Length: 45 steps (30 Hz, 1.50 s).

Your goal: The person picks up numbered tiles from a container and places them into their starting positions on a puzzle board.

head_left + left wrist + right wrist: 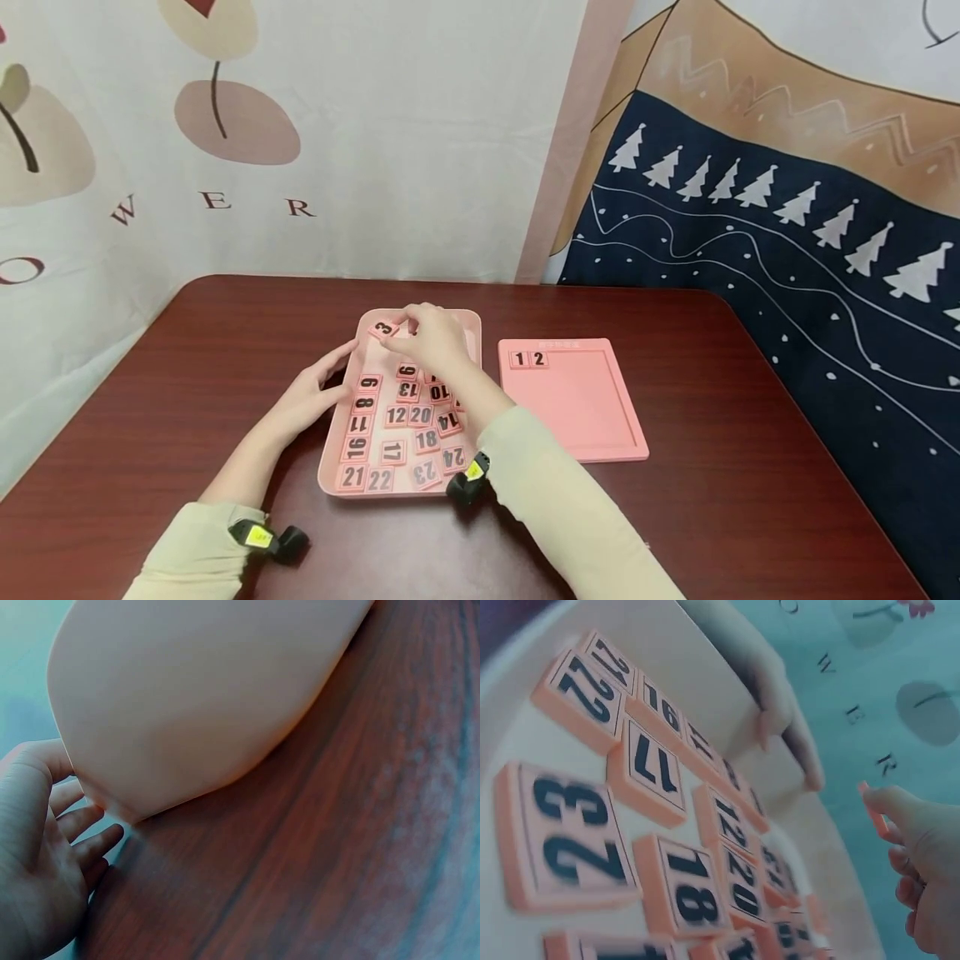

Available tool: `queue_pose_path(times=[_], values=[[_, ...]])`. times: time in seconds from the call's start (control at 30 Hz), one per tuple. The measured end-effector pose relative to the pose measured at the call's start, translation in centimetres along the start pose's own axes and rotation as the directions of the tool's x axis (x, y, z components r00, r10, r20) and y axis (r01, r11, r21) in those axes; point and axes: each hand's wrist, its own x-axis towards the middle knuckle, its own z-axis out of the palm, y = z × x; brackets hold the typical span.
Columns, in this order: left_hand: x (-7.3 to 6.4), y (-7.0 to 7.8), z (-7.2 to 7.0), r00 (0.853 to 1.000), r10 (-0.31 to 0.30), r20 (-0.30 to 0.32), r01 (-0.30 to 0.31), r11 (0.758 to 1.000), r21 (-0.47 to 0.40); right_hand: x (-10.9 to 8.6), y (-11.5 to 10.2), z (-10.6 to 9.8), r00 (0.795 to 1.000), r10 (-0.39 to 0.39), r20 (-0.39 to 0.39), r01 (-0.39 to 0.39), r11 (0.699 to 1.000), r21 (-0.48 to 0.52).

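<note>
My right hand (435, 340) pinches a pink number tile marked 3 (383, 329) between thumb and fingers, over the far end of the pink tray (324, 471). The right wrist view shows the pinched tile (875, 812) edge-on. My left hand (306, 398) rests at the tray's left rim, fingers extended along it and thumb at the edge; its fingers (90, 844) lie by the outer wall. Inside the tray are several number tiles, such as 23 (570, 832) and 17 (651, 771), some turned sideways or upside down. My right hand and forearm hide part of the tray.
A pink board (573, 404) with a raised border lies right of the tray. Tiles 1 (519, 359) and 2 (538, 359) sit side by side in its upper left corner. The brown table (720, 500) ends before printed cloths (420, 167) at the back.
</note>
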Motion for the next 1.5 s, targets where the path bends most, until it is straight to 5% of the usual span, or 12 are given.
queue_pose_path(times=[0.4, 0.8, 1.5], values=[[-0.1, 0.0, -0.1, 1.0, 0.01, -0.003, -0.01, 1.0, -0.006, -3.0, 0.9, -5.1, 0.985, 0.019, -0.17, -0.02, 1.0, -0.002], [0.0, 0.0, 0.1, 1.0, 0.007, 0.001, -0.007, 1.0, -0.001, -7.4, 5.8, -7.8, 0.947, 0.108, -0.303, -0.083, 0.992, 0.095], [-0.1, 0.0, 0.0, 1.0, 0.016, 0.0, -0.016, 1.0, 0.003, -10.3, 13.2, -9.7, 0.88, 0.325, -0.346, -0.324, 0.944, 0.062]])
